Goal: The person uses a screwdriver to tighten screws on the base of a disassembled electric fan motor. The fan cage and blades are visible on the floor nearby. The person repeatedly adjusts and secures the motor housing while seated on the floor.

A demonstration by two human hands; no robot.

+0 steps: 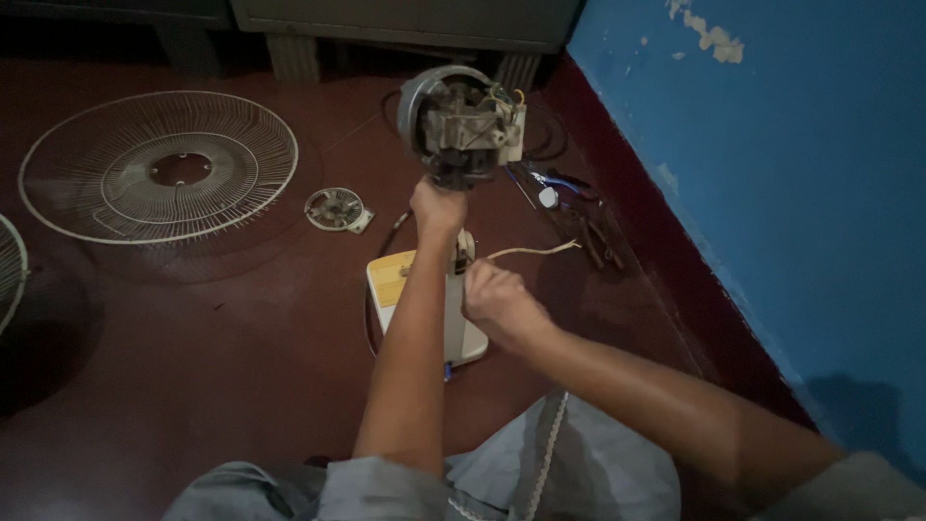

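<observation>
My left hand point(436, 205) grips the neck of a bare fan motor point(463, 121), holding it upright above a white and yellow fan base point(395, 285) on the floor. The motor's metal housing and loose wires face me. My right hand point(497, 301) is closed on a thin pale cord point(540, 251) that runs from the fan's stem out to the right. Both forearms reach forward over my grey-clad knees.
A round wire fan guard point(159, 169) lies on the dark red floor at the left, a small grey round part point(336, 209) beside it. Hand tools point(569, 207) lie by the blue wall point(772, 174). Dark furniture stands at the back.
</observation>
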